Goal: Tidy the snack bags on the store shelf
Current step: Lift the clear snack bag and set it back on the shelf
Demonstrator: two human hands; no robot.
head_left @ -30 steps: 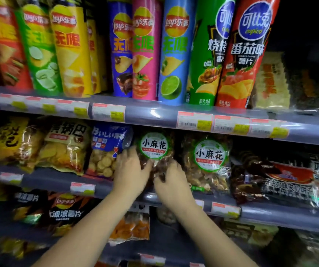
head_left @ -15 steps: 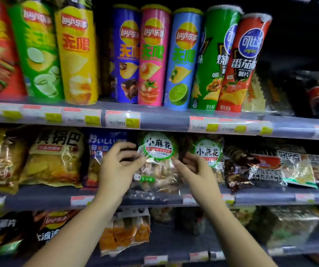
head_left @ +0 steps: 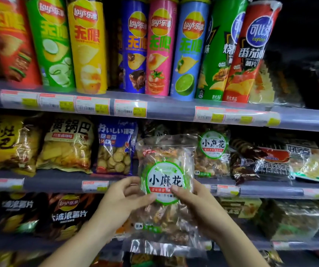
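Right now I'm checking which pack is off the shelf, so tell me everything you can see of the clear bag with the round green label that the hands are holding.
The clear twist-snack bag is glossy, crinkled transparent plastic showing brown fried pieces inside. A round white label with a green rim and black characters sits on its front. It is upright, held in front of the middle shelf, off it. The left hand grips its left edge and the right hand its right, thumbs on the label. A matching bag stands behind.

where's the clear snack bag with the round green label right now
In the head view, the clear plastic snack bag with a round green label is centre frame, held off the middle shelf by the left hand and right hand.
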